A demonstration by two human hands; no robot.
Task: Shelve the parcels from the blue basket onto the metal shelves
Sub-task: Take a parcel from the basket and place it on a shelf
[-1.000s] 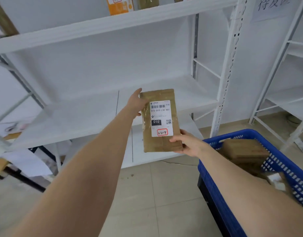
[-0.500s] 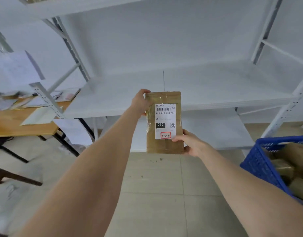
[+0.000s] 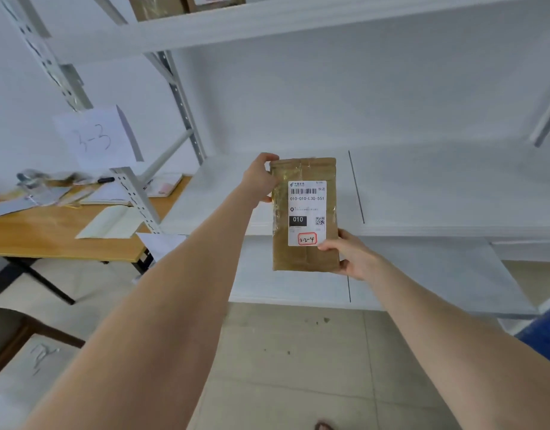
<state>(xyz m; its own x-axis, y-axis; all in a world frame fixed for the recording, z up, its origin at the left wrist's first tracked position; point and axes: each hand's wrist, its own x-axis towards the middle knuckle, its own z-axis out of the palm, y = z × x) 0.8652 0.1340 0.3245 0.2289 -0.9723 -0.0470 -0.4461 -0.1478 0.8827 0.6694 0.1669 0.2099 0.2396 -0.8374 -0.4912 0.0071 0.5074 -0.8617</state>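
Parcel [image 3: 304, 212] gripped by left hand [image 3: 259, 178], right hand [image 3: 351, 256].

Bright, soft, even light fills the scene with no hard shadows. The white shelving around the parcel [image 3: 298, 259] washes out to a pale bluish grey, and only the lower shelf [image 3: 283, 283] under it sits a shade dimmer. The parcel's label [image 3: 306, 209] is sharp enough to read and its tape gives a faint sheen, while the desk [image 3: 50, 240] and paper sign [image 3: 93, 138] to the left of the parcel are smeared and soft. Wide-angle distortion grows away from the parcel, bowing the upright [image 3: 47, 63] up and to its left.
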